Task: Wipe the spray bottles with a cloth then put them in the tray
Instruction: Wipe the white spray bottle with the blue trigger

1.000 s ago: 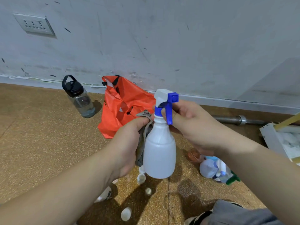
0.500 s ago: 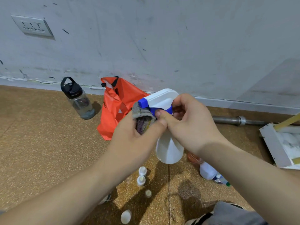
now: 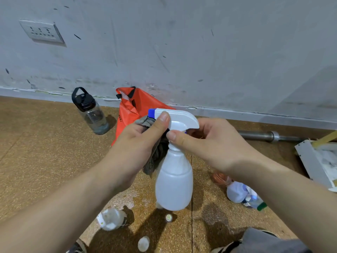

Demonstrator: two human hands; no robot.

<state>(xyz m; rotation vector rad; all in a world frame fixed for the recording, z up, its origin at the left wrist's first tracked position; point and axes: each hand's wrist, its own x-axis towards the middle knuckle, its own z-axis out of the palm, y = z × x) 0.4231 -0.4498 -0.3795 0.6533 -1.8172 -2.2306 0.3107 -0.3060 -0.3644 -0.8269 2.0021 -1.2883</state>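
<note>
Spray bottle [image 3: 174,181] now upright; right hand [image 3: 215,145] pinches neck, left hand [image 3: 135,152] grips cloth [image 3: 157,158].

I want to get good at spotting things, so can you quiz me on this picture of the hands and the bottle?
1. True or false: the white plastic spray bottle with a blue nozzle tip is held up off the brown speckled floor.
2. Which hand grips the crumpled grey cloth against that bottle?
3. Fill in: the clear plastic water bottle standing on the floor has a ___ lid.

Key: 1 true; the right hand pinches its neck. 2 the left hand. 3 black.
</note>
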